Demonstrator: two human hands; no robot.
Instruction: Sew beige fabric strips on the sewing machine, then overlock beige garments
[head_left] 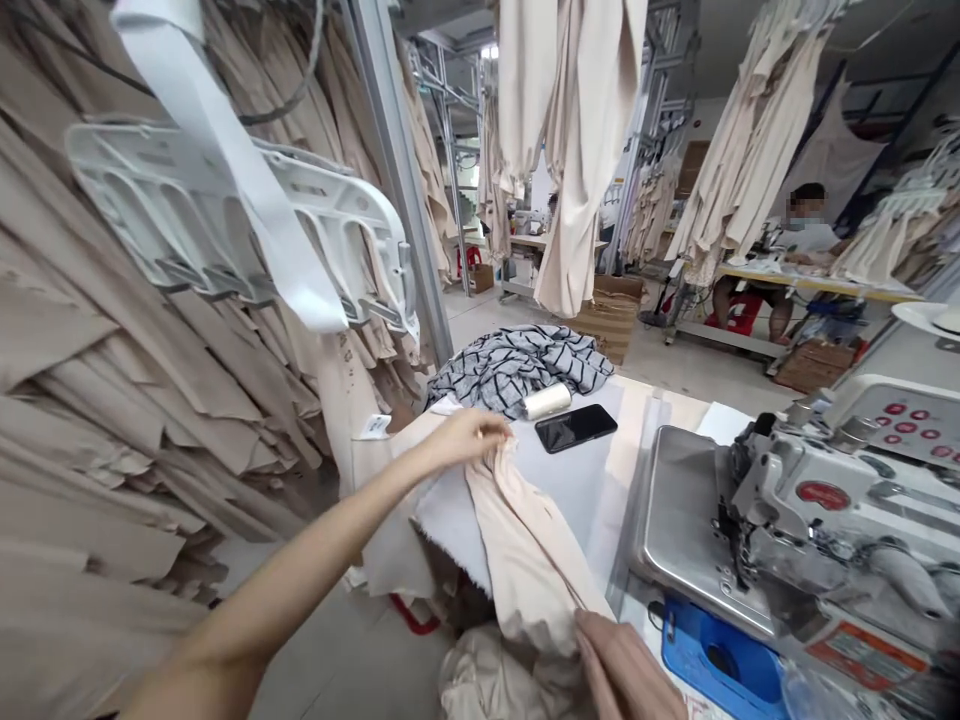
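Note:
A long beige garment piece lies slanting over the front left edge of the table. My left hand has its fingers closed on the gathered upper end of this cloth. Lower down, at the bottom of the view, my right hand pinches the cloth's near edge between thumb and fingers. A black phone and a cream thread spool lie just beyond my left hand, beside a heap of grey cloth with dark stripes.
On the right stands a sewing machine with a metal plate and a blue tray. A white plastic hanger rack and beige garments hang at the left. A person sits at a far table. More garments hang overhead.

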